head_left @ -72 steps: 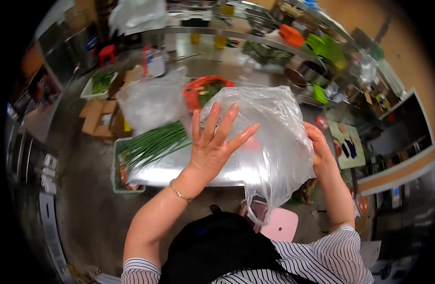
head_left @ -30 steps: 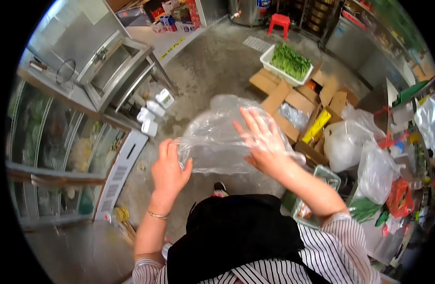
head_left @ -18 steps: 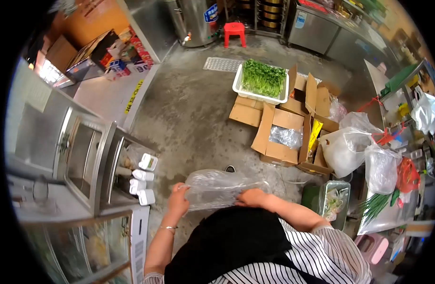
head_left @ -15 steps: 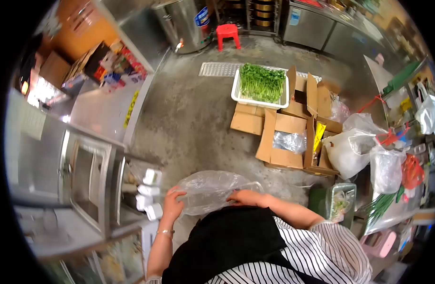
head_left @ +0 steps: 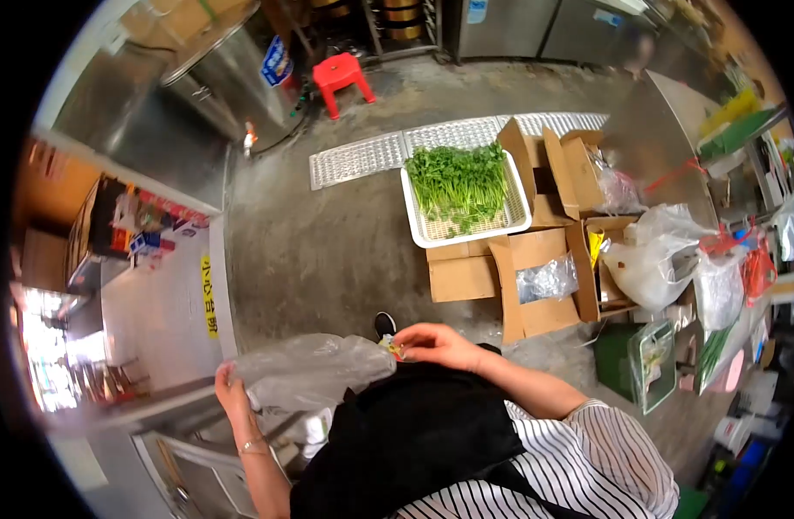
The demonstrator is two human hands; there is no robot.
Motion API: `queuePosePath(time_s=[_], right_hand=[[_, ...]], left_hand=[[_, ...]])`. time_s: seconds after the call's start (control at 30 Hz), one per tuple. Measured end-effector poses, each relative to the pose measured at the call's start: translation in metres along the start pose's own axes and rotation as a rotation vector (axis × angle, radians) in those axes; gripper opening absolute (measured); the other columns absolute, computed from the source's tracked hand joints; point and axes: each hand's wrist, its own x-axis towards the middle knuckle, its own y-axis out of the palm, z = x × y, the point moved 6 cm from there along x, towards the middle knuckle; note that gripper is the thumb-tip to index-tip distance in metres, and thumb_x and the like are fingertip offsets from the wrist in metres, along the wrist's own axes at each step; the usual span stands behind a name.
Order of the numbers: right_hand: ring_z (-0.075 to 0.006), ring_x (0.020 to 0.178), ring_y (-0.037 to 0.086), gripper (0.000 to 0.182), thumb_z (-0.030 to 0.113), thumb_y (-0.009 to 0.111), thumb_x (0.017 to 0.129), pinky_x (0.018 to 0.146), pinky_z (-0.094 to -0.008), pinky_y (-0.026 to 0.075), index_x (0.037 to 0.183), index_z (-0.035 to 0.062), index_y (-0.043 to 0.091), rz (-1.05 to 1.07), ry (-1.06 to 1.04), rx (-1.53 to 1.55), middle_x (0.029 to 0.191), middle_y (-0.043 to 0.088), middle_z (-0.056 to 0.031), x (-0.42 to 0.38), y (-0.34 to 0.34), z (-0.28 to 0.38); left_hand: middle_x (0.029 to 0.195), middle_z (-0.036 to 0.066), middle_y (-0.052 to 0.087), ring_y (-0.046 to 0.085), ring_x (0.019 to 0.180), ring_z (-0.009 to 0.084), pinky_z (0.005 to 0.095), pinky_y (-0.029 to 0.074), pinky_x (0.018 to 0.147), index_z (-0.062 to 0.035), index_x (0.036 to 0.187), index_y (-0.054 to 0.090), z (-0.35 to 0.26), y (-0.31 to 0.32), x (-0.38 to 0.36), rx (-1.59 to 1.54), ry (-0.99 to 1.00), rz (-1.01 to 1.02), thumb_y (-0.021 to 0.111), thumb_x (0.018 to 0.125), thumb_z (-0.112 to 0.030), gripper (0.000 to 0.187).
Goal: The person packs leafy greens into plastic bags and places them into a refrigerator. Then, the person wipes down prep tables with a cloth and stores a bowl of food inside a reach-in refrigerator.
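A clear plastic bag (head_left: 306,368) is stretched out in front of the black apron. My left hand (head_left: 231,389) pinches its left end, with a bracelet on the wrist below. At the bag's right end, my right hand (head_left: 432,344) has its fingers pressed together on a small yellow and red item (head_left: 391,346), too small to name. Beyond the hands, a white basket (head_left: 470,235) of leafy green stalks (head_left: 460,180) rests on cardboard.
Open cardboard boxes (head_left: 535,324) stand right of centre, beside full plastic bags (head_left: 656,259). A red stool (head_left: 342,80) is at the top. Metal floor grating (head_left: 358,160) runs behind the basket. A green bin (head_left: 617,359) stands at the right.
The view has turned and come closer to the basket. My left hand has moved outward with the bag, which is drawn longer. The small yellow and red item now shows at my right hand.
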Motion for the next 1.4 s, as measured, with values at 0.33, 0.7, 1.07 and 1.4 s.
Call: queuePosePath(time_s=[0.33,0.7,1.07,1.4], right_hand=[[-0.0223,0.091,0.058,0.044,0.016,0.071,0.07,0.071,-0.0317,0.049,0.11,0.0079,0.056,-0.917,0.067,-0.64,0.101,0.058,-0.0108,0.017,-0.158,0.029],[-0.0348,0.125,0.03,0.098,0.024,0.079,0.058,0.103,-0.041,0.029,0.136,0.0068,0.023,-1.278,0.233,-1.043,0.136,0.03,-0.0181,0.087,-0.412,0.032],[-0.0323,0.12,0.034,0.109,0.025,0.082,0.053,0.103,-0.0449,0.022,0.138,0.0053,0.016,-1.765,0.319,-1.136,0.129,0.036,-0.0189,0.157,-0.574,-0.026],[-0.0358,0.089,0.049,0.021,0.003,0.057,0.055,0.082,-0.0438,0.041,0.071,-0.0105,0.054,-1.693,0.075,-0.868,0.092,0.051,-0.0249,0.205,-0.58,-0.086]], left_hand=[[0.095,0.016,0.06,0.055,0.095,0.0315,0.0369,0.043,0.084,-0.002,0.097,0.06,-0.171,0.304,0.204,0.948,0.699,0.718,0.064,0.07,-0.012,0.029],[0.103,0.017,0.06,0.054,0.102,0.0297,0.0348,0.041,0.089,0.003,0.104,0.057,-0.021,0.605,0.218,0.76,0.399,1.135,0.075,0.064,-0.023,0.052],[0.099,0.009,0.059,0.056,0.088,0.0163,0.0283,0.044,0.079,0.0041,0.107,0.051,0.034,0.712,0.182,0.359,-0.294,1.228,0.067,0.074,-0.006,0.038],[0.104,0.008,0.057,0.056,0.093,0.0154,0.0276,0.042,0.083,0.0021,0.111,0.049,0.042,0.712,0.181,0.402,-0.317,1.173,0.056,0.074,0.005,0.038]])
